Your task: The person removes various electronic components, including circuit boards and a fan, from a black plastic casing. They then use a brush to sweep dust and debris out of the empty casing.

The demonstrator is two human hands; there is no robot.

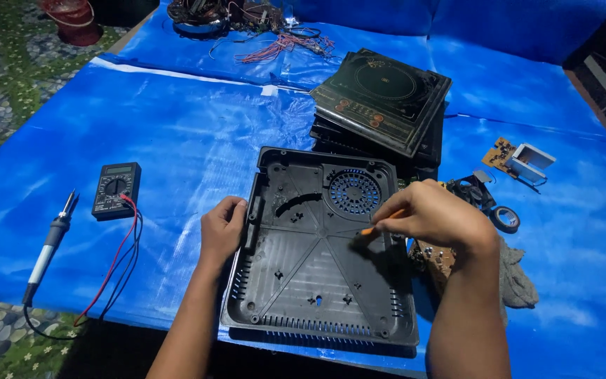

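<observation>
Dark grey plastic cooktop base shell [320,256], flat and ribbed with a round fan grille, lies face-down on the blue tarp-covered counter [177,140], its near edge at the counter's front. Left hand [222,228] is curled over the shell's left rim, fingers wrapped around the edge, steadying it. Right hand [433,214] pinches a slim orange-handled tool [380,224], tip down on the shell's right half. That shell looks light and stiff but thin, likely brittle at the vent slots, so the solid side rims seem the safest grip. Just behind it sits a stack of black glass-topped cooktops [384,98]. Off to the left, well apart, rest a black multimeter with red and black leads [116,189] and a soldering iron [50,242].
</observation>
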